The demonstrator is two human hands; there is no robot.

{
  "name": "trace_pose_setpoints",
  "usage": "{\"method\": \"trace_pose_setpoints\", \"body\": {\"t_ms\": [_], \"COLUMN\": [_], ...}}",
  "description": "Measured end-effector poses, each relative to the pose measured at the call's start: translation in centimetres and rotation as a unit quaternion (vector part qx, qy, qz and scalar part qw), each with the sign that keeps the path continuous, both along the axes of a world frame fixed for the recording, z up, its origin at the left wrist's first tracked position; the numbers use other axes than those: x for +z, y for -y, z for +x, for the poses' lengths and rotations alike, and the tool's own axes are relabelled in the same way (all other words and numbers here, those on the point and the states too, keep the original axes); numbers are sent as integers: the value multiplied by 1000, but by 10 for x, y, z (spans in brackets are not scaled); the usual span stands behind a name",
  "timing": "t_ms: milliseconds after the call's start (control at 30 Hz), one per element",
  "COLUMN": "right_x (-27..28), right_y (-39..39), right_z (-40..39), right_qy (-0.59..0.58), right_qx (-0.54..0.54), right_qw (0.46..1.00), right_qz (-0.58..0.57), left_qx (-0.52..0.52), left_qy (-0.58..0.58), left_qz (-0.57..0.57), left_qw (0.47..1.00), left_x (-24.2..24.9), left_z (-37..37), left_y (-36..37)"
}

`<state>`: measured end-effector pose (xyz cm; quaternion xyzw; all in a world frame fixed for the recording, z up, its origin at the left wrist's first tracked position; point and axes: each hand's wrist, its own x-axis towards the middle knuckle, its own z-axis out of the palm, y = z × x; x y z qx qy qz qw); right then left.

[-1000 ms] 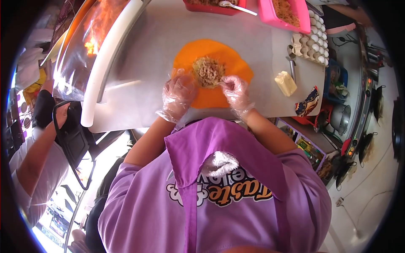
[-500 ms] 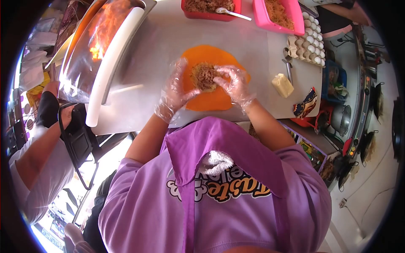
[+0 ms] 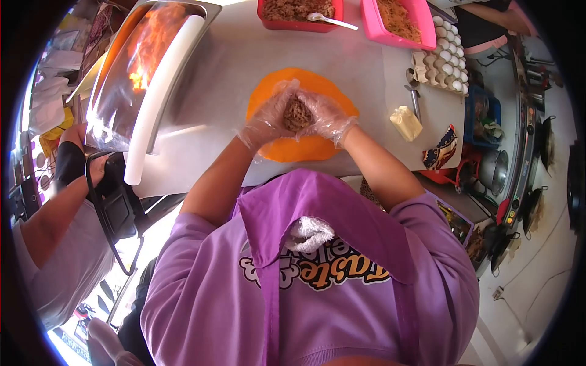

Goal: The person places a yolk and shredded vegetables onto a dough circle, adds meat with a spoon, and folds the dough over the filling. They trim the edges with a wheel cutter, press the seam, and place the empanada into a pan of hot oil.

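A round sheet of orange dough (image 3: 299,150) lies flat on the table, with a mound of brown minced filling (image 3: 297,116) at its middle. Both my hands wear clear plastic gloves. My left hand (image 3: 273,116) curves round the left side of the mound, and my right hand (image 3: 325,114) cups the right side. At the far side of the mound my fingertips come together. The hands hide part of the filling and of the dough beneath.
Behind stand a red tub of brown mince (image 3: 299,12) with a spoon and a pink tub of shredded filling (image 3: 397,24). Egg trays (image 3: 442,58), a pastry wheel (image 3: 415,100) and a yellow block (image 3: 405,123) are at right. Left: a metal tray (image 3: 210,11), white roll (image 3: 162,97), another person's arm (image 3: 61,201).
My hands have moved inward and closed round the filling from both sides. Before, the left hand was spread on the dough and the right fingers were at the mound's right edge.
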<state>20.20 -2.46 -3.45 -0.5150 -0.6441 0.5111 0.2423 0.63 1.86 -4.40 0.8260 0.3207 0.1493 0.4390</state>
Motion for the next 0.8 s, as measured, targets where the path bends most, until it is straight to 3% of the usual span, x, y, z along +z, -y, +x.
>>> {"method": "trace_pose_setpoints", "body": {"t_ms": [33,133,433,467,533,600,633,700,733,800], "right_x": [9,14,20,19,15,17,18,12,12,18], "right_y": [2,2,1,2,7,7,8,13,14,17], "right_z": [-1,1,6,5,3,2,1,-6,-9,-12], "right_qy": [65,101,119,118,141,152,163,214,264,256], "right_qx": [-1,17,54,54,35,56,77,70,64,51], "right_qw": [997,992,991,991,974,965,955,938,918,925], "right_qz": [42,75,39,40,176,206,236,263,290,276], "left_qx": [0,30,35,34,34,71,71,80,81,138], "left_qy": [0,49,94,43,-9,172,172,290,290,239], "left_qz": [0,47,53,-10,-72,-77,-78,-161,-160,-236], "left_qw": [1000,997,994,998,997,980,979,940,940,931], "left_x": [-2,-7,-1,13,17,-4,-7,-11,0,22], "left_z": [0,1,4,3,0,-15,-21,-34,-40,-54], "left_y": [2,8,10,7,5,6,8,13,16,24]}}
